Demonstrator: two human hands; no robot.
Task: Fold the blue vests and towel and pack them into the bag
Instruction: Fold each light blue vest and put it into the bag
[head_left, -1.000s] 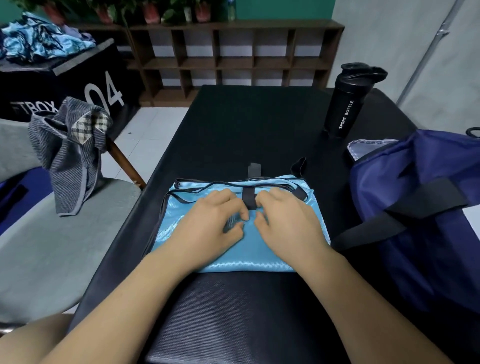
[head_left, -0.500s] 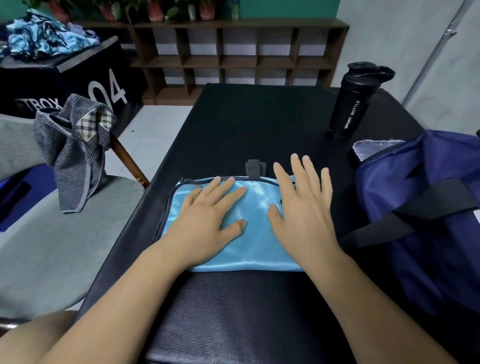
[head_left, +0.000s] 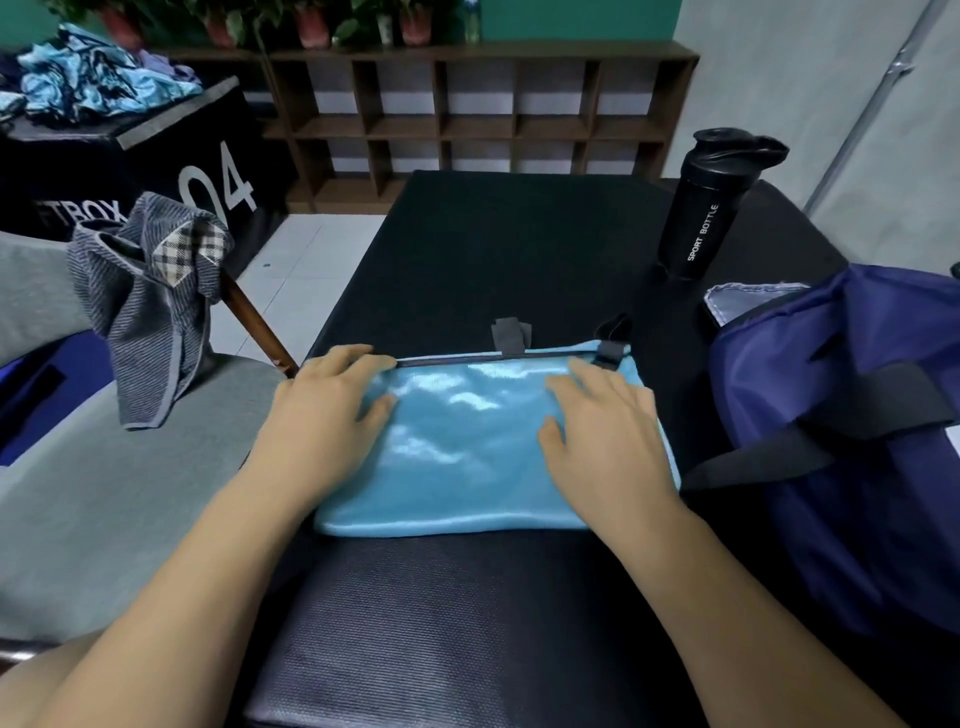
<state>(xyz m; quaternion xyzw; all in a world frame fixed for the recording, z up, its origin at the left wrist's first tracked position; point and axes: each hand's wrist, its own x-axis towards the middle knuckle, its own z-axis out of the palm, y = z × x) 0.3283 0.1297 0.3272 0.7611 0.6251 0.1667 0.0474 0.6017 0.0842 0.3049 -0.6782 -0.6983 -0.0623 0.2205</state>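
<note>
- The black table (head_left: 519, 249) fills the middle of the view and runs away from the person toward a wooden shelf unit (head_left: 467, 114) against the back wall.
- A dark blue bag (head_left: 857, 519) with black straps sits on the table's right edge, slumped and soft. A pale cloth (head_left: 748, 306) shows at its far end.
- A grey chair (head_left: 104, 509) stands just beside the table's left edge.
- A folded light blue vest (head_left: 467, 447) lies flat on the table toward the near edge, about midway between left and right. Its dark-trimmed edge faces away, and a short grey strap (head_left: 511, 335) pokes out past it.
- A striped grey towel (head_left: 150, 312) hangs crumpled over the chair back, well apart from the bag.
- More blue vests (head_left: 93, 83) lie in a heap on a black box (head_left: 78, 187) at the far left.
- A black sport bottle (head_left: 711, 208) stands upright near the table's far right corner.
- The left hand (head_left: 322, 415) lies palm down on the vest's left end, fingers loosely spread and reaching the trimmed edge.
- The right hand (head_left: 608, 436) presses flat on the vest's right part, fingers spread.
</note>
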